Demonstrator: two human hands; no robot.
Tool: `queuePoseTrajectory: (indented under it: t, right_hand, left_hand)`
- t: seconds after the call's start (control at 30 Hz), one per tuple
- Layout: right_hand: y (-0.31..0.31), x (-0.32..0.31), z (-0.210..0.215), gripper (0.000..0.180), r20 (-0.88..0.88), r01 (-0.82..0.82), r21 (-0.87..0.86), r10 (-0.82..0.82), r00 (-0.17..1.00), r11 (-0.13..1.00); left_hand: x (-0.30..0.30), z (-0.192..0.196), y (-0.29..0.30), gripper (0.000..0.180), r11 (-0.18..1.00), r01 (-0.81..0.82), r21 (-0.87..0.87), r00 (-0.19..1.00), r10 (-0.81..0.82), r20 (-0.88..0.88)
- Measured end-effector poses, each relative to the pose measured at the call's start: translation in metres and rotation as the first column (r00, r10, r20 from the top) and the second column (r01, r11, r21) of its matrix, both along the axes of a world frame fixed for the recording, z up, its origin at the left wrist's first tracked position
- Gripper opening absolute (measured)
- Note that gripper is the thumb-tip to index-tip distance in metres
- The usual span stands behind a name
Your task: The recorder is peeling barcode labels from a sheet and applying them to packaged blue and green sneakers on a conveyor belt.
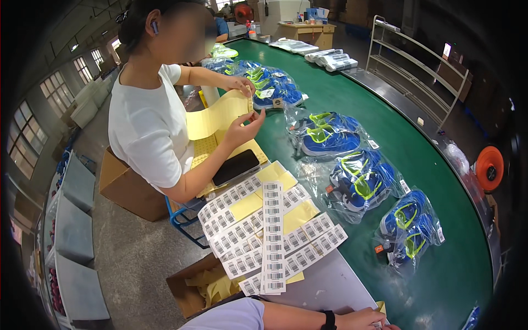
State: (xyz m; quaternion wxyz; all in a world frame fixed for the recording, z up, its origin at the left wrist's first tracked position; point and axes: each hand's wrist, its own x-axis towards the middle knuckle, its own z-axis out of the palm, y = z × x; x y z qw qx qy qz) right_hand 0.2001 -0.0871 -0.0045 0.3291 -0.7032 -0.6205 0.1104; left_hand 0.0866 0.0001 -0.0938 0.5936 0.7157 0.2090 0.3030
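Yellow backing paper (380, 305) meets the left hand's fingers; cropping means I cannot tell whether they, or the barely visible right hand (391, 327), grip it. Best kept flat, held by edges. Beyond, barcode strips (273, 236) overlap on the table (335, 280).

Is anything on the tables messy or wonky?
A little. One long barcode strip lies slantwise across the other label sheets, which overlap at uneven angles, so the pile looks untidy. I see nothing clearly spilled or broken.
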Motion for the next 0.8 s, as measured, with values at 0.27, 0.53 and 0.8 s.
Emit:
queuePoseTrajectory:
  t: [0.27,0.53,0.8]
  right_hand:
    - [0.002,-0.005,-0.004,0.009,0.087,0.018,0.041,-0.022,0.996,0.999]
    - [0.006,-0.011,-0.001,0.012,0.059,0.043,0.051,-0.046,0.997,0.998]
    - [0.007,-0.016,-0.001,0.013,0.038,0.04,0.038,-0.042,0.998,0.998]
  left_hand:
    - [-0.002,0.008,-0.001,0.018,0.993,-0.061,-0.098,0.998,0.061,-0.003]
    - [-0.002,0.005,0.0,0.022,0.99,-0.13,-0.052,0.991,0.131,0.022]
    - [-0.007,0.008,0.002,0.023,0.988,-0.141,-0.068,0.989,0.143,0.035]
